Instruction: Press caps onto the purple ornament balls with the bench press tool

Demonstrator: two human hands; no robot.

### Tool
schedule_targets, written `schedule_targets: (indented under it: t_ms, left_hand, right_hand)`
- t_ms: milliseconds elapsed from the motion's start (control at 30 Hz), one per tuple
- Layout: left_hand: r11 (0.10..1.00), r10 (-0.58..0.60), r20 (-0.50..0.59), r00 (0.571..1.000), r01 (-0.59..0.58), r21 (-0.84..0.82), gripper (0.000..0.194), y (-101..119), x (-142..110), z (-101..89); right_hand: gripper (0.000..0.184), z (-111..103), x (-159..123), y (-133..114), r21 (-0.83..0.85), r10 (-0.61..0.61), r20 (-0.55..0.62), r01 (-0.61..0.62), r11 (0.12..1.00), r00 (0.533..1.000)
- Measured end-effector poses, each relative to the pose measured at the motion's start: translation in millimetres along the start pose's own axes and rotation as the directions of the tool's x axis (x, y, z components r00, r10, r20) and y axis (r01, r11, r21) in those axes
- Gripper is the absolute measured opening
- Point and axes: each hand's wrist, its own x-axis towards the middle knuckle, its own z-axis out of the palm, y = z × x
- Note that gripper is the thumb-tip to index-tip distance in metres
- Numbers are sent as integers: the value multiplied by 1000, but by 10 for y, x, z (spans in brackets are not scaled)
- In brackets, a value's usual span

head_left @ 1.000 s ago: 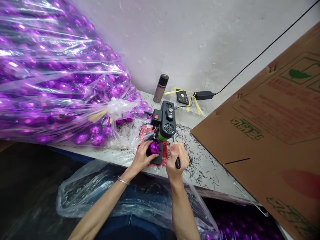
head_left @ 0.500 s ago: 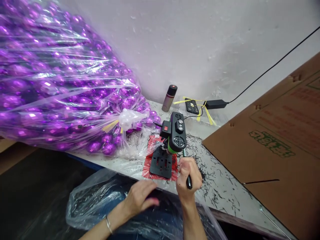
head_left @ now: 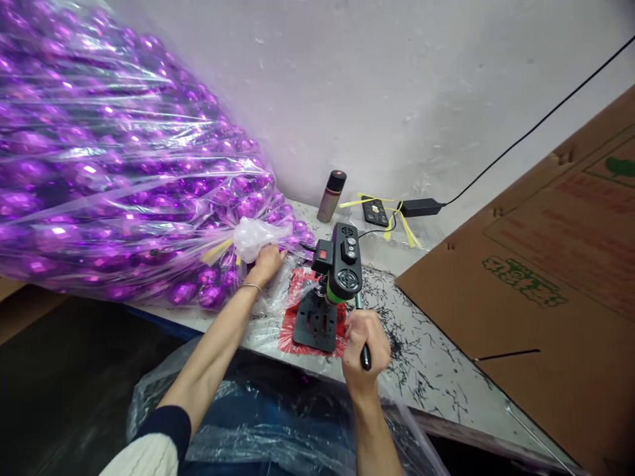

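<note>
A small black bench drill (head_left: 340, 264) stands on its black base plate (head_left: 316, 325), which lies on a red mat (head_left: 290, 327) at the table's near edge. My right hand (head_left: 364, 344) is closed round the drill's black lever handle. My left hand (head_left: 266, 262) reaches to the tied mouth of a big clear plastic bag of shiny purple balls (head_left: 114, 172), its fingers curled at the bag's opening; what they hold is hidden. Nothing lies on the base plate.
Black shavings litter the white table (head_left: 426, 377). A spray can (head_left: 331, 196), a remote with yellow ties (head_left: 374, 211) and a power adapter (head_left: 421, 207) sit by the wall. A large cardboard sheet (head_left: 546, 284) leans at right. A clear plastic bag (head_left: 278, 423) covers my lap.
My left hand took the purple ball off the base plate, dropped toward my lap, then reached up to the bag's mouth. My right hand stayed on the lever.
</note>
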Motion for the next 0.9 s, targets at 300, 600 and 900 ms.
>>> schedule_targets:
  t_ms: [300, 600, 900]
  left_hand:
    - [331, 31, 259, 965, 235, -914, 56, -235, -1007, -12]
    - [246, 18, 179, 984, 169, -954, 57, 107, -1448, 457]
    - [747, 256, -148, 955, -292, -597, 54, 190, -1586, 607]
  right_hand:
    - [31, -4, 38, -8, 12, 50, -6, -50, 999, 999]
    - [36, -24, 279, -98, 32, 121, -28, -120, 992, 992]
    - [32, -38, 206, -68, 9, 94, -7, -94, 996, 996]
